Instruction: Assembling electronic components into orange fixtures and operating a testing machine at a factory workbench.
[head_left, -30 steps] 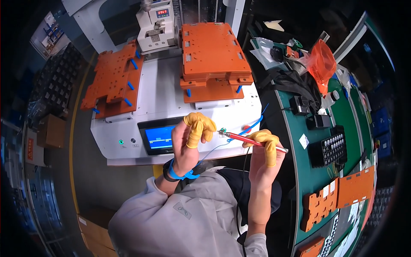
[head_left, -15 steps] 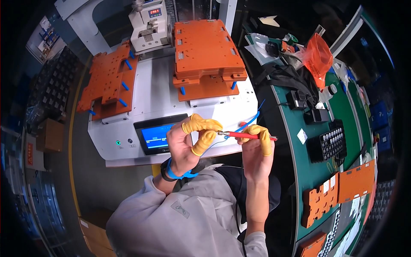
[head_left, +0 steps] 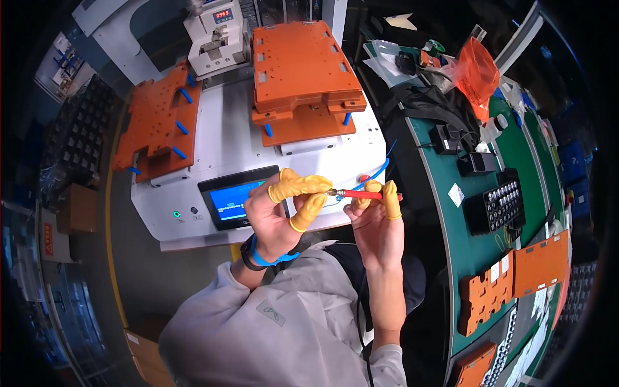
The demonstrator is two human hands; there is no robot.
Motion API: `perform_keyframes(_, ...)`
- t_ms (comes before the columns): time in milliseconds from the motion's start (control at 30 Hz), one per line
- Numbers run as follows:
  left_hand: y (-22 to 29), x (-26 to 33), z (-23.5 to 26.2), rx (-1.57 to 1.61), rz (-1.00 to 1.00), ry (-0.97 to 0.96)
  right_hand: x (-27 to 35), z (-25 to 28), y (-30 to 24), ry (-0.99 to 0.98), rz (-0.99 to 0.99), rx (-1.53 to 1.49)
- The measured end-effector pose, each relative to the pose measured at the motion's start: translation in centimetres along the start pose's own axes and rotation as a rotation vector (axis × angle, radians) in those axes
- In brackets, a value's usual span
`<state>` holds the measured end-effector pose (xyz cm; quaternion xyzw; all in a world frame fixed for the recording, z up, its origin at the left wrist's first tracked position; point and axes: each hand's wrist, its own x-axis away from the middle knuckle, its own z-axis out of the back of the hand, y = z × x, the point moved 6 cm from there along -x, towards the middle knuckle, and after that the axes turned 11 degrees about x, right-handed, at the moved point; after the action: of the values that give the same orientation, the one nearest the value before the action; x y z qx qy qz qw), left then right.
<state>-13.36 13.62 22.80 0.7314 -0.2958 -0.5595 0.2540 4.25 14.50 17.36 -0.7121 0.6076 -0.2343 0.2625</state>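
You hold the red tool point(head_left: 353, 194) in front of you, over the near edge of the white machine point(head_left: 222, 132), lying nearly level with its metal tip toward 9 o'clock. Your right hand point(head_left: 379, 238) is pinched on its red barrel, thumb and fingers drawn in. Your left hand point(head_left: 274, 219) has its thumb and finger brought together at the metal tip (whether some tiny part sits there too, you cannot tell from here). Yellow covers wrap the working fingers of both hands, and a blue wristband point(head_left: 276, 261) circles your left wrist.

Taking the tool as the clock's centre, the lit touch screen point(head_left: 233, 201) is at 9 o'clock, partly behind your left hand. One orange fixture point(head_left: 155, 119) with blue pegs stands at 10, and a thicker orange stack point(head_left: 306, 64) rises at 11. Between 1 and 2, a translucent red bag point(head_left: 477, 80) rests on the green table point(head_left: 474, 253); on that same table, a black tray point(head_left: 501, 209) sits at 3 and orange plates point(head_left: 540, 263) lie at 4.
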Motion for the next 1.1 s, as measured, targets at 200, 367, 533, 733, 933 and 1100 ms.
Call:
perform_keyframes(200,0.3,0.1,0.3,-0.135,0.002,-0.022,0.1,0.8,0.6,0.099,0.001,0.011)
perform_keyframes(367,-0.3,0.0,0.3,-0.129,-0.018,0.022,0.7,0.0,-0.7,0.125,0.166,0.194)
perform_keyframes(533,-0.5,0.0,0.3,-0.143,-0.03,0.023,1.5,-0.1,-1.8,0.083,0.454,0.383)
perform_keyframes(733,0.1,0.0,0.1,-0.218,-0.099,0.029,1.8,-0.1,-1.8,0.081,0.44,0.389)
perform_keyframes(933,-0.4,0.5,0.4,-0.193,-0.076,0.045,1.6,0.0,-1.4,0.087,0.343,0.342)
perform_keyframes(1100,-0.7,0.5,0.3,-0.118,-0.007,0.051,1.3,-0.5,-1.3,0.031,0.288,0.278)
